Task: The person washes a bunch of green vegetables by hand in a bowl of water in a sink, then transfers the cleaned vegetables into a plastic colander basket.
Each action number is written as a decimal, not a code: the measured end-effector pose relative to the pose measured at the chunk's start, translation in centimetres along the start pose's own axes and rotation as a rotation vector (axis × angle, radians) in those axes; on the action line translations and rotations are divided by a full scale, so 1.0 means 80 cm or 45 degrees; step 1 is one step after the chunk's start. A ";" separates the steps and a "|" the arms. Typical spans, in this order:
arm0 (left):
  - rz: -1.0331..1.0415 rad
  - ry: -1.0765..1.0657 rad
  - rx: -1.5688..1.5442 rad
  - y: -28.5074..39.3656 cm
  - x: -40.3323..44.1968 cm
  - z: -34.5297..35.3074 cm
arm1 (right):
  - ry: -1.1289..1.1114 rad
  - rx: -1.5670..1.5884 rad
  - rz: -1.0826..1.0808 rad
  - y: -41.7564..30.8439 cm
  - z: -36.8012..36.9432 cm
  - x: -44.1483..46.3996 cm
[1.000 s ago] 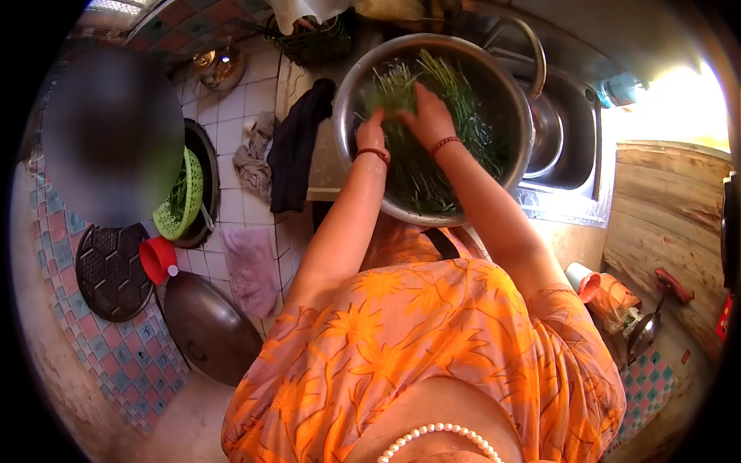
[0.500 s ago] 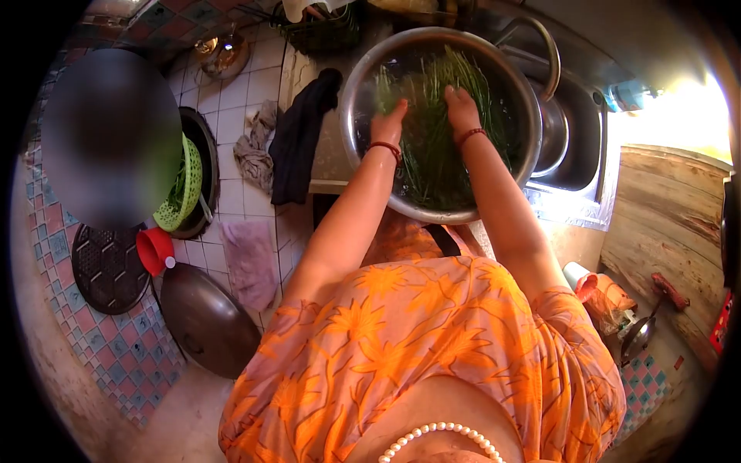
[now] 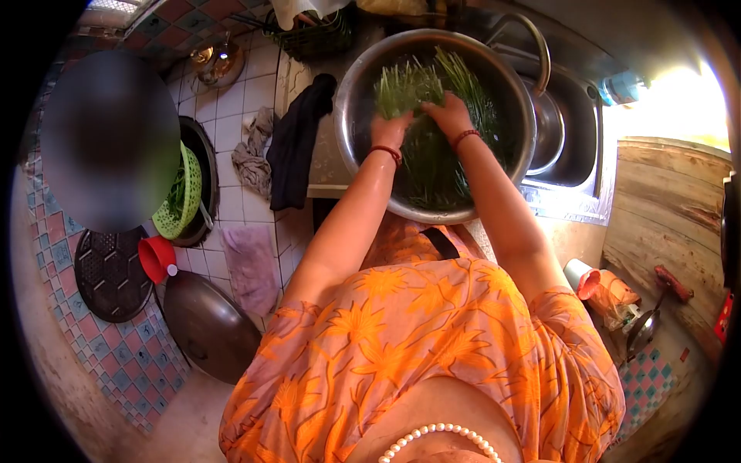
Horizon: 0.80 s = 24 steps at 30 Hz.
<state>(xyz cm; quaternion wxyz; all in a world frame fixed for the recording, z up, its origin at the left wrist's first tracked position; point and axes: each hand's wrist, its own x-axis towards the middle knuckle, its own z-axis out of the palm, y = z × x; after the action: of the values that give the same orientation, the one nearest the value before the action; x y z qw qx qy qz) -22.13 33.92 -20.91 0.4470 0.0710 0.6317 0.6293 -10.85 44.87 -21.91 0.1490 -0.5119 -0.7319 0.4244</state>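
Observation:
A large metal basin (image 3: 357,69) holds water and long thin green stalks (image 3: 471,85). Inside it, my left hand (image 3: 392,130) is closed round a bunch of green stalks (image 3: 407,83), whose tips fan out beyond the fingers. My right hand (image 3: 450,117) is beside it, with its fingers reaching in to the same bunch and closed against the stalks. Each wrist wears a red bracelet. The lower ends of the stalks lie in the dark water between my forearms.
Right of the basin is a sink (image 3: 580,147) with a metal pot (image 3: 546,135) and a curved tap (image 3: 540,46). Leftward lie a dark cloth (image 3: 297,147), grey rag (image 3: 255,158), pink cloth (image 3: 251,266), green colander (image 3: 185,197), red cup (image 3: 157,258) and dark lid (image 3: 210,328).
My right hand has come leftward to meet my left hand. The bunch in my left hand now stands higher and more spread out above the water.

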 end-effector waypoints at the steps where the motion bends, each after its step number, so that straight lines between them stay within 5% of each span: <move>1: 0.034 0.051 0.016 -0.016 0.013 -0.005 | 0.017 0.010 -0.007 0.011 0.003 0.008; 2: 0.064 0.102 0.034 -0.019 0.016 -0.007 | 0.067 0.247 0.053 -0.017 -0.011 -0.007; 5: -0.122 0.298 0.015 -0.018 0.018 -0.007 | 0.219 0.051 -0.029 -0.020 0.014 -0.011; 6: -0.162 0.199 0.054 -0.016 0.016 -0.009 | -0.067 -0.054 -0.137 -0.015 -0.001 -0.010; 8: -0.234 0.001 0.127 -0.013 0.019 -0.016 | 0.019 0.026 -0.067 -0.011 -0.008 -0.009; 10: -0.216 0.091 0.079 -0.026 0.025 -0.015 | 0.203 0.090 -0.047 -0.015 -0.003 -0.010; 13: -0.342 0.078 -0.071 -0.035 0.025 -0.020 | -0.012 0.073 -0.200 -0.005 0.004 -0.015; 20: -0.538 -0.001 -0.388 -0.014 0.001 -0.040 | -0.327 0.982 0.278 -0.016 -0.072 -0.025; 24: -0.433 -0.213 -0.592 0.004 -0.024 -0.044 | -0.454 1.052 0.174 0.001 -0.094 -0.019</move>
<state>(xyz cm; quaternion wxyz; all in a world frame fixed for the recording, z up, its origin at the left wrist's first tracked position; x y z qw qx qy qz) -23.48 30.16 -20.39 0.6007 -0.0884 0.4345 0.6652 -5.25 47.08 -17.13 0.1841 -0.3753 -0.4798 0.7714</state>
